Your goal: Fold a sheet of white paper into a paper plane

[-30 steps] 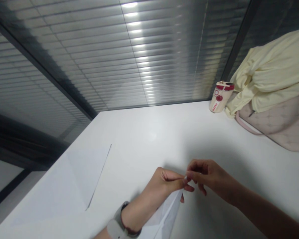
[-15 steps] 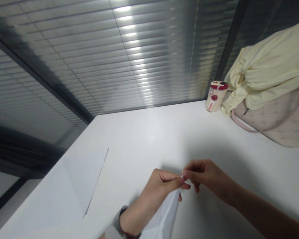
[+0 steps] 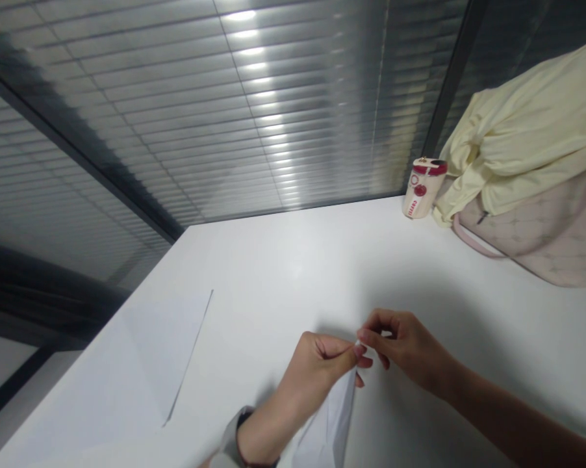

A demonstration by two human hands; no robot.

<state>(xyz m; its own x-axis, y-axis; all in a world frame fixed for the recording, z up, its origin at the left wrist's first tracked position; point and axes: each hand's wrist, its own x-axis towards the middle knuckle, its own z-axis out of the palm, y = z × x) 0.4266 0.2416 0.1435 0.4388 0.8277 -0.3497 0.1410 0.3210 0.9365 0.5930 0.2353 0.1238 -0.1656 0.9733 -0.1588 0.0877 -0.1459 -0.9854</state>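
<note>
A folded sheet of white paper (image 3: 332,422) hangs below my left hand (image 3: 317,367), its lower end running out of the bottom of the view. The left thumb and fingers pinch the paper close to its narrow upper tip. At that same tip, my right hand (image 3: 400,341) has thumb and index finger pressed together on the small white end. Both sets of fingertips almost touch. The hands partly cover the upper part of the paper. A watch with a grey band (image 3: 234,432) circles the left wrist.
Flat white paper (image 3: 161,364) lies on the white table (image 3: 283,273) at the left. At the back right stands a cream and red coffee-cup-shaped case (image 3: 423,188), beside a pink bag (image 3: 556,240) with a pale yellow garment (image 3: 541,143) over it. Blinds (image 3: 176,117) line the glass behind.
The folded paper below my left hand has swung slightly to the right. My right hand has risen very slightly, still pinching the tip.
</note>
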